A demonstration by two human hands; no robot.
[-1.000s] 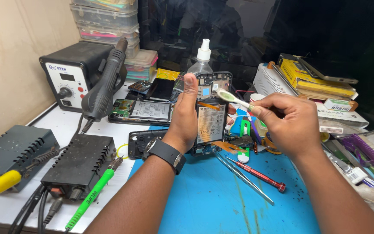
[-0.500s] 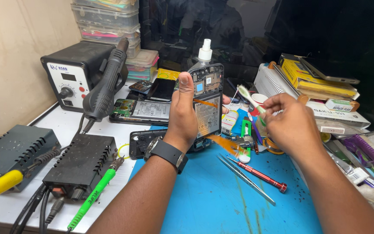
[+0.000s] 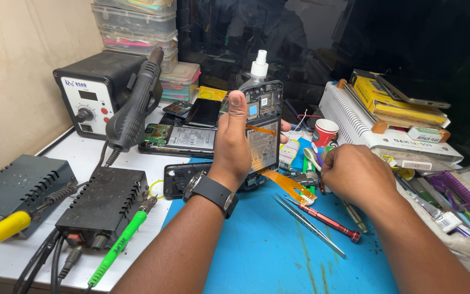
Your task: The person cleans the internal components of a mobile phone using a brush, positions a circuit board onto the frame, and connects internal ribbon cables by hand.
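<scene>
My left hand [image 3: 233,142], with a black watch on the wrist, holds an opened phone [image 3: 262,130] upright above the blue mat [image 3: 267,250]; its battery and circuit board face me, and an orange flex cable [image 3: 289,184] hangs from its lower end. My right hand [image 3: 354,174] is low over the mat to the right, fingers curled around a pale plastic pry tool [image 3: 312,159] whose tip pokes out to the left. A red screwdriver [image 3: 330,220] and metal tweezers [image 3: 308,226] lie just below that hand.
A hot-air station [image 3: 91,90] with its black handle [image 3: 134,106] stands back left. Another opened phone [image 3: 180,139] lies behind my left hand. A power supply [image 3: 101,204], a green-handled iron [image 3: 118,245], a spray bottle [image 3: 258,68], a red cup [image 3: 326,132] and boxes [image 3: 393,103] crowd around.
My left hand has raised the phone more upright. My right hand has dropped from beside the phone's top down to the mat, taking the pry tool with it.
</scene>
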